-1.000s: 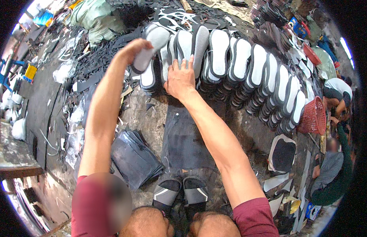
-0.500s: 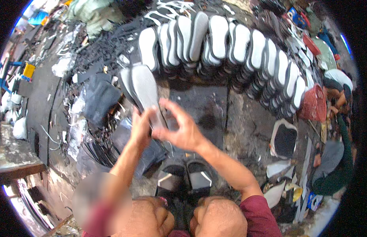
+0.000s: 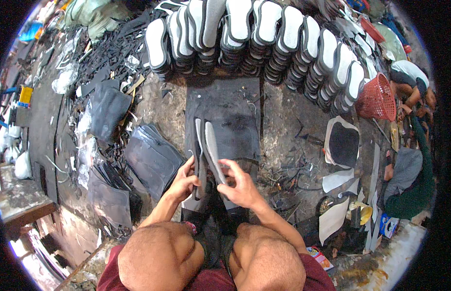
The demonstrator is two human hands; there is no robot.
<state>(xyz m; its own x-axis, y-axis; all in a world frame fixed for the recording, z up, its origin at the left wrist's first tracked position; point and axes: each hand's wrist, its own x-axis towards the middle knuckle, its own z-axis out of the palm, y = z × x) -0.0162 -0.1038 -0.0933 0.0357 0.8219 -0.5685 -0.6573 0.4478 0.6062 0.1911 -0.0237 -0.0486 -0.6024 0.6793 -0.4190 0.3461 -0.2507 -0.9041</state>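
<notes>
I wear a plain maroon cloth garment (image 3: 216, 282) and dark footwear (image 3: 190, 213) with a pale patch; my hands (image 3: 242, 188), slim forearms (image 3: 281, 225) and broad, rounded knees (image 3: 155, 252) are bare.

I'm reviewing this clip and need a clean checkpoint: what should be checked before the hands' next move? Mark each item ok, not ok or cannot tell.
1. Left hand holds the dark sole: ok, near its lower end.
2. Right hand holds the grey sole: ok, also near its lower end.
3. Held soles flush together: not ok, they spread apart toward the hands.
4. Exact number of layers in the left hand: cannot tell, seen edge-on.
5. Sole stacks standing apart from both hands: ok, in a curved row ahead.
</notes>
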